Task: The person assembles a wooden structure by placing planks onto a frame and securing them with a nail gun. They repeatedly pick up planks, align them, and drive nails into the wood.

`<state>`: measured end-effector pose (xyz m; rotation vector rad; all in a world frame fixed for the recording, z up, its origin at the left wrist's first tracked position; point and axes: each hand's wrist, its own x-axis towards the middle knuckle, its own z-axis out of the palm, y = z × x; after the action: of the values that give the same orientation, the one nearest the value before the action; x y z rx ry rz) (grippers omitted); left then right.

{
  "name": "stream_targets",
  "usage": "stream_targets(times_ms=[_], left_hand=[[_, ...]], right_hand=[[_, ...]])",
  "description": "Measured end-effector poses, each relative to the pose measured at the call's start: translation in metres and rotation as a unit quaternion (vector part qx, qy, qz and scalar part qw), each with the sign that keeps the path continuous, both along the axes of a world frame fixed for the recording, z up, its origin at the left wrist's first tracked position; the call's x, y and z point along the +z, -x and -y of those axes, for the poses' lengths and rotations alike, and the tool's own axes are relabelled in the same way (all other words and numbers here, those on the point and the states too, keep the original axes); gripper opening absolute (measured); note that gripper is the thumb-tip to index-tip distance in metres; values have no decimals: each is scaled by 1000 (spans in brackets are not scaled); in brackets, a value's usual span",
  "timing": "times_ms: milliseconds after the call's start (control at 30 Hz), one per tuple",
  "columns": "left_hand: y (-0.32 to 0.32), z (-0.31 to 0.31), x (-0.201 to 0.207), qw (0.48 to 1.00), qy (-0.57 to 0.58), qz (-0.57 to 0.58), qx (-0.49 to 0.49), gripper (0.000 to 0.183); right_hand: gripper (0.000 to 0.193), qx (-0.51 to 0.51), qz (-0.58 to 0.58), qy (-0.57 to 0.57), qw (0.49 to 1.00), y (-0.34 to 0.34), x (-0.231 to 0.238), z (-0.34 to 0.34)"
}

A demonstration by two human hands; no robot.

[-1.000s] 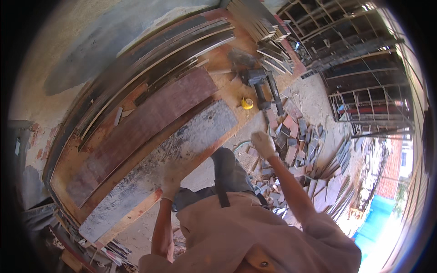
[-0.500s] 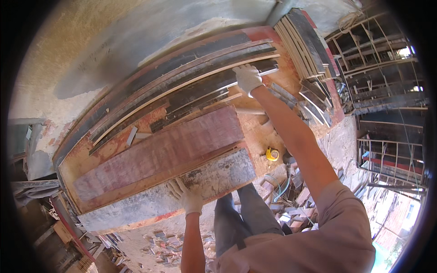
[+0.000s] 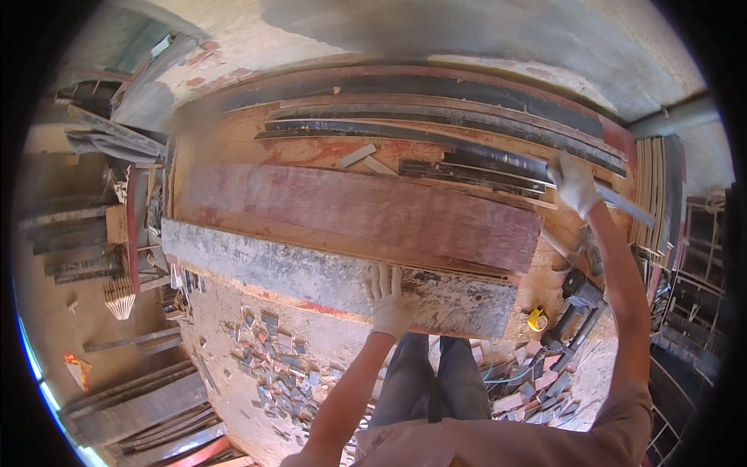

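My left hand, in a white glove, lies flat with fingers spread on a long grey-black mottled board at the near edge of the work surface. At the right, my gloved right hand is closed around a long, narrow dark wood strip, whose right end sticks out past the hand. Motion blurs the strip. Between the hands lies a wide reddish board, behind the mottled one. Shorter dark strips lie just left of my right hand.
A yellow tape measure and a black nail gun with a hose sit at the right. Long strips line the far side; stacked boards stand far right. Wood offcuts litter the ground, with more planks lower left.
My view has turned left. My right hand has closed on a dark strip and shifted it; one end now juts out rightward. My left hand still rests on the mottled board.
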<state>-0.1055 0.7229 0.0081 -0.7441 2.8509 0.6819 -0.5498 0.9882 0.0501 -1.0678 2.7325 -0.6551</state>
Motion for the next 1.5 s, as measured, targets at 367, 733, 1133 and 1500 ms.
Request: stream_targets(times_ms=[367, 733, 1133, 1500], left_hand=[[59, 57, 114, 890, 58, -250, -378, 50], [-38, 164, 85, 930, 102, -226, -271, 40], [-17, 206, 49, 950, 129, -128, -254, 79], [-9, 215, -10, 965, 71, -60, -246, 46]], right_hand=[[34, 51, 439, -78, 894, -228, 99, -27], [34, 20, 94, -138, 986, -283, 74, -108], [40, -71, -81, -119, 987, -312, -22, -48], [46, 9, -59, -96, 994, -325, -51, 7]])
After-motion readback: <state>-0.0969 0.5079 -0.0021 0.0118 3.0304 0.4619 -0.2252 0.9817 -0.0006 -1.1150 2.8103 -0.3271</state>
